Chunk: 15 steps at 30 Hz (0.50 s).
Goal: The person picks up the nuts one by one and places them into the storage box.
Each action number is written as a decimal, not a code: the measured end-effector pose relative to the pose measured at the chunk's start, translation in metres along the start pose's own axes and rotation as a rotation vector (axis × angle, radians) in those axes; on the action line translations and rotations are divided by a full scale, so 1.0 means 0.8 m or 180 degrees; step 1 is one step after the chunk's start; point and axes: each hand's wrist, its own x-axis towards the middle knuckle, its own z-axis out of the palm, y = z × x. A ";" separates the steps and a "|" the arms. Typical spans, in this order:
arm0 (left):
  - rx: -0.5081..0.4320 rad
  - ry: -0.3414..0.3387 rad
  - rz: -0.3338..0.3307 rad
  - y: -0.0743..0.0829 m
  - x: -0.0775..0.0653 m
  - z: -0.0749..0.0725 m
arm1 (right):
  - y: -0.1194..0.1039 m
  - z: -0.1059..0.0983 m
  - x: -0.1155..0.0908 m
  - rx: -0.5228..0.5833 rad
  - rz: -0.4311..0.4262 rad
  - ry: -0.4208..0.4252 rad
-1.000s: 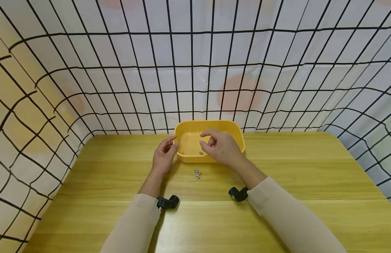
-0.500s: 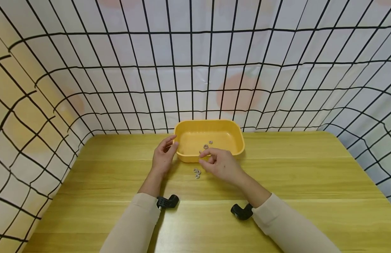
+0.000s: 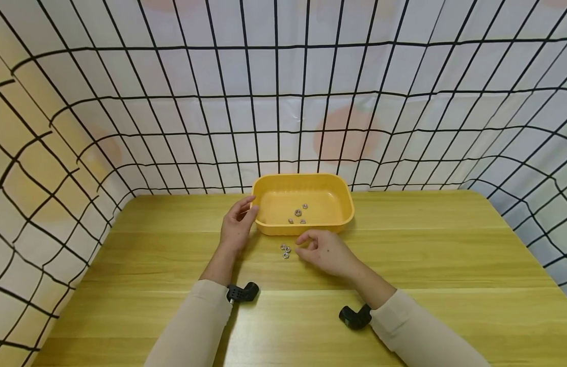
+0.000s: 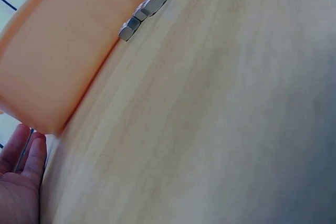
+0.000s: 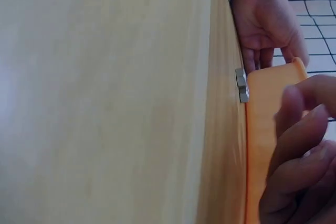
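Note:
A yellow tray (image 3: 269,230) stands at the back of the table, with several metal nuts (image 3: 298,212) inside. In front of it lie three hex nuts (image 3: 285,255), close together on the wood; the left wrist view shows these nuts (image 4: 155,2) beside the tray's wall. My left hand (image 3: 236,230) touches the tray's left end, its fingers relaxed at the rim. Just right of the loose nuts is my right hand (image 3: 326,253), index finger and thumb bent with a small gap between them. Nothing shows in that gap.
Black wire mesh (image 3: 278,97) surrounds the table (image 3: 425,244) at the back and sides, with a pale patterned sheet behind it. A black wrist camera (image 3: 244,292) sits by the left cuff, another wrist camera (image 3: 355,317) by the right cuff.
My right hand has come back from over the tray to the table beside the three loose nuts, uncovering nuts inside the tray. My left hand stays at the tray's end.

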 end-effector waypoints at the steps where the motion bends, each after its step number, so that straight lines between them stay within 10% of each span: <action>1: 0.0002 0.0003 -0.0006 0.000 0.000 0.000 | 0.002 0.001 0.001 0.0006 0.0017 -0.0011; 15: 0.0027 0.0003 0.0014 0.000 0.001 0.000 | 0.014 0.021 0.016 -0.0438 -0.0152 0.0124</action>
